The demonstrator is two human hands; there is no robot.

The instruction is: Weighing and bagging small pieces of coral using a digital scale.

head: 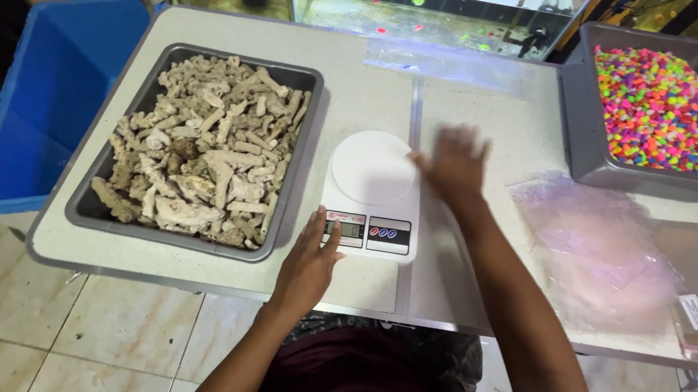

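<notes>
Table (471,90) first — coral tray (309,128) at nine o'clock, pebble bin (582,147) at two, bags (599,246) at four. Scale (372,193) sits dead centre. Left hand (309,260) flat, fingers on its front-left corner; right hand (453,164) blurred, spread open, empty — at its right edge.

A white kitchen scale (371,196) sits near the middle of the grey table (357,82). The left hand (309,260) rests at the scale's near left corner, fingertips by its display. The right hand (454,166) (blurred) hangs open at the scale's right edge. Left of the scale, a dark grey tray (303,148) holds pale coral rubble (200,153). At the far right, a grey bin (587,131) carries neon-coloured gravel (662,111), with clear plastic bags (599,246) lying in front of it.
</notes>
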